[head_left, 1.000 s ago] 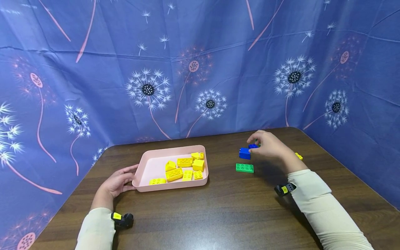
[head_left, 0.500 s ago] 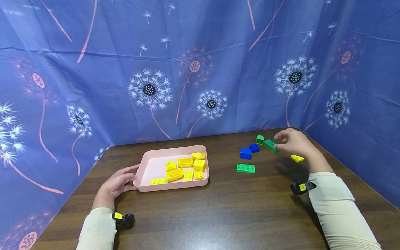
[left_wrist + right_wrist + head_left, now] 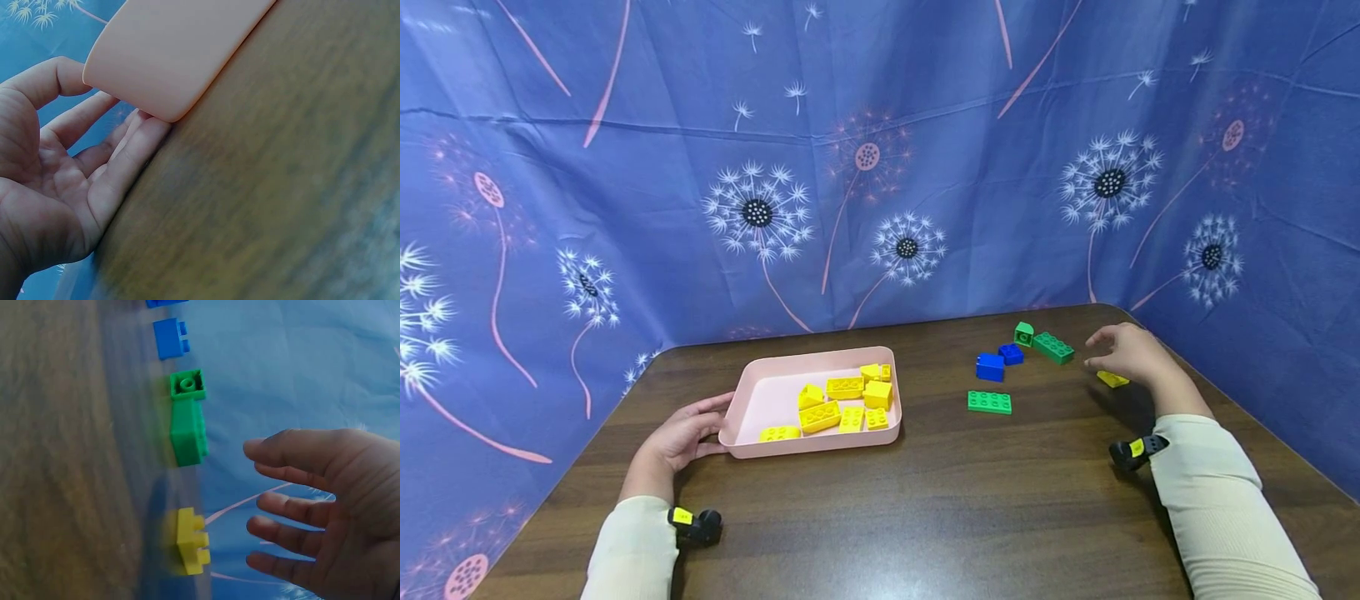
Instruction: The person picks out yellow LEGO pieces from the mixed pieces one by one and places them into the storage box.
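Observation:
At the left end of the pink tray [image 3: 756, 452], my left hand [image 3: 681, 437] touches the outer wall with its fingertips. In the left wrist view the fingers of the left hand [image 3: 75, 156] reach to the tray's corner [image 3: 162, 69], with the palm turned up. Over at the right, my right hand [image 3: 1131, 357] hovers above a yellow brick [image 3: 1112, 380] and holds nothing. From the right wrist, that yellow brick [image 3: 189, 542] lies on the table, apart from the loosely bent fingers of the right hand [image 3: 319, 506].
Several yellow bricks [image 3: 820, 417] lie in the tray. Left of my right hand are a long green brick [image 3: 1053, 348], a small green brick [image 3: 1024, 334], two blue bricks [image 3: 990, 367] and a flat green brick [image 3: 989, 402]. A patterned blue cloth [image 3: 970, 167] hangs behind the table.
My right hand has moved right, from over the blue bricks past the long green brick to above the yellow brick. The left hand and the tray stay where they were.

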Available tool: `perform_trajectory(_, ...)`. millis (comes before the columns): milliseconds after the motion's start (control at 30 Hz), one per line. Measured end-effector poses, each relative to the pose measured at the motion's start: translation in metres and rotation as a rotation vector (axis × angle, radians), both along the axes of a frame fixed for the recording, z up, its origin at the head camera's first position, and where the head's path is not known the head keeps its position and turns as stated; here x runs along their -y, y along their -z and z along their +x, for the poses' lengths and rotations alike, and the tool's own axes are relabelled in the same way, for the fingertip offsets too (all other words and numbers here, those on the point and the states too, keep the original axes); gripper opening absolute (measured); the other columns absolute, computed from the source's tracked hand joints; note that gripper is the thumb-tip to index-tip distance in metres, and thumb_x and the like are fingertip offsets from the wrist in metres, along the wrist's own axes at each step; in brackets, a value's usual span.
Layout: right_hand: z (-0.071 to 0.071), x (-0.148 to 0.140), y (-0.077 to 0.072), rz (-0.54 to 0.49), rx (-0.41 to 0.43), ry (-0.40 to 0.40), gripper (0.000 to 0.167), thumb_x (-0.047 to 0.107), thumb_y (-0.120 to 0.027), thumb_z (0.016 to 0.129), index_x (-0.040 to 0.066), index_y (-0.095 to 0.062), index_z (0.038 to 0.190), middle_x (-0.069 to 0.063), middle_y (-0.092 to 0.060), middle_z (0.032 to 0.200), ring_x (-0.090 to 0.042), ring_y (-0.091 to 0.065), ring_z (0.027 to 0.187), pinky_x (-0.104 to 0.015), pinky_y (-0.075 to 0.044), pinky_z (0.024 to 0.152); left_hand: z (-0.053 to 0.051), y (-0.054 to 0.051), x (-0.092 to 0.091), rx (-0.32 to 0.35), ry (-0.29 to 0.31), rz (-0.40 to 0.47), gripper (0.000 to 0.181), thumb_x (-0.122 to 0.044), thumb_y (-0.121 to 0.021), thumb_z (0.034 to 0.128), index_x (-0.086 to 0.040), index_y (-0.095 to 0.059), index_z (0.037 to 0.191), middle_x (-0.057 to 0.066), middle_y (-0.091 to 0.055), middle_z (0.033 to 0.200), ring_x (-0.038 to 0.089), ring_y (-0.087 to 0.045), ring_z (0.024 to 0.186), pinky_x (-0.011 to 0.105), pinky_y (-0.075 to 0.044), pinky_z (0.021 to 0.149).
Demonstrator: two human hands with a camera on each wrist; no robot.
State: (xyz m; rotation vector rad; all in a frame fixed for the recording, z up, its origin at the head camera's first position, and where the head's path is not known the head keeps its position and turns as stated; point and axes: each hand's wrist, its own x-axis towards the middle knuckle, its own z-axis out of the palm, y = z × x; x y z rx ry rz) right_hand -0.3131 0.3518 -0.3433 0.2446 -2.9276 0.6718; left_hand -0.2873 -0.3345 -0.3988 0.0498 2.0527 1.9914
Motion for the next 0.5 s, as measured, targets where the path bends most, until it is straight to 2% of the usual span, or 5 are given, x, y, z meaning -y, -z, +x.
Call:
perform_trajectory(133, -0.006, -0.007, 0.009, 0.035, 0.006, -0.014, 0.044, 0.015, -0.073, 0.083, -0.014, -0.06, 0.114, -0.037, -0.053, 0.117, -0.053, -0.051, 0.104, -0.061, -0.044, 0.081, 0.0, 0.0, 0.001, -0.005, 0.004, 0.012, 0.063, -0.001, -0.053, 0.0923, -0.002, -0.032, 0.151, -0.001, -0.063, 0.118, 0.014, -0.063, 0.099, 0.042, -0.054, 0.083)
perform_trajectory(367, -0.009, -0.014, 0.026, 0.051, 0.056, -0.065, 0.042, 0.011, -0.074, 0.079, -0.014, -0.061, 0.11, -0.035, -0.06, 0.107, -0.046, -0.059, 0.092, -0.056, -0.047, 0.077, 0.0, -0.001, 0.0, 0.009, 0.007, 0.007, 0.065, -0.002, -0.054, 0.0929, -0.002, -0.029, 0.152, -0.002, -0.063, 0.117, 0.013, -0.064, 0.098, 0.04, -0.055, 0.082)
perform_trajectory(500, -0.007, -0.013, 0.028, 0.07, 0.062, -0.071, 0.037, 0.006, -0.073, 0.077, -0.015, -0.062, 0.105, -0.034, -0.062, 0.104, -0.048, -0.059, 0.093, -0.057, -0.046, 0.079, 0.0, -0.001, 0.0, 0.014, 0.001, 0.009, 0.065, -0.002, -0.054, 0.0924, -0.002, -0.03, 0.152, -0.002, -0.064, 0.116, 0.013, -0.064, 0.097, 0.041, -0.055, 0.082)
